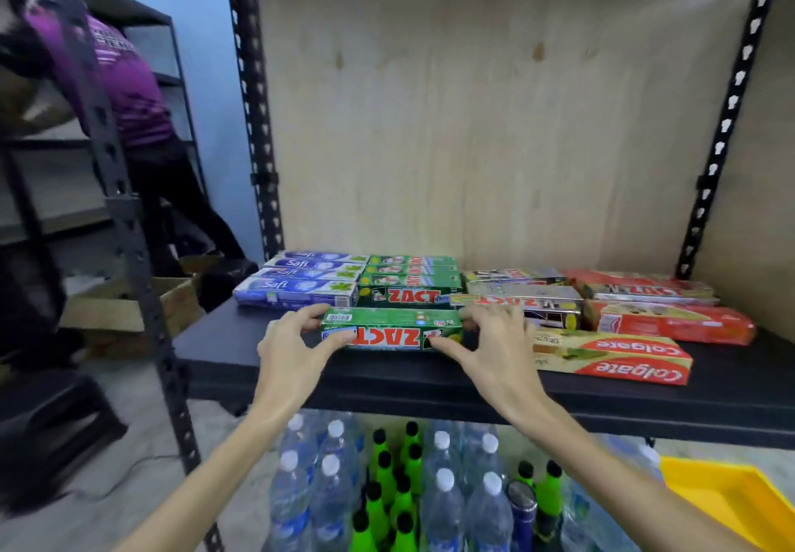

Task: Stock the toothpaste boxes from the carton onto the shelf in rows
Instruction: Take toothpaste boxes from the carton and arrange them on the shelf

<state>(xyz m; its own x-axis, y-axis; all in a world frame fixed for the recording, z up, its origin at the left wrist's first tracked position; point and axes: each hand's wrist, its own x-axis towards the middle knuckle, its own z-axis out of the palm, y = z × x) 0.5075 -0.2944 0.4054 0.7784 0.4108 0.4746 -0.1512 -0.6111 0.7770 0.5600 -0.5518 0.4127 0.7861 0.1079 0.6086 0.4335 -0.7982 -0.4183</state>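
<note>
On the black shelf (430, 383), our green Zact box (389, 330) lies flat near the front edge, long axis left-right. Our left hand (292, 349) and right hand (494, 345) reach forward, fingers curled, pinching its ends.

Zact box (389, 330) front on shelf (258, 362) | Colgate boxes (611, 355) right

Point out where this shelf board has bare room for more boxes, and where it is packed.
Bare: the front strip of the shelf board ahead of the green Zact box held by the left hand and right hand, and the left front corner before the blue Safi boxes. Crowded: the back, from Safi boxes to red boxes, with Colgate boxes at right.
</note>
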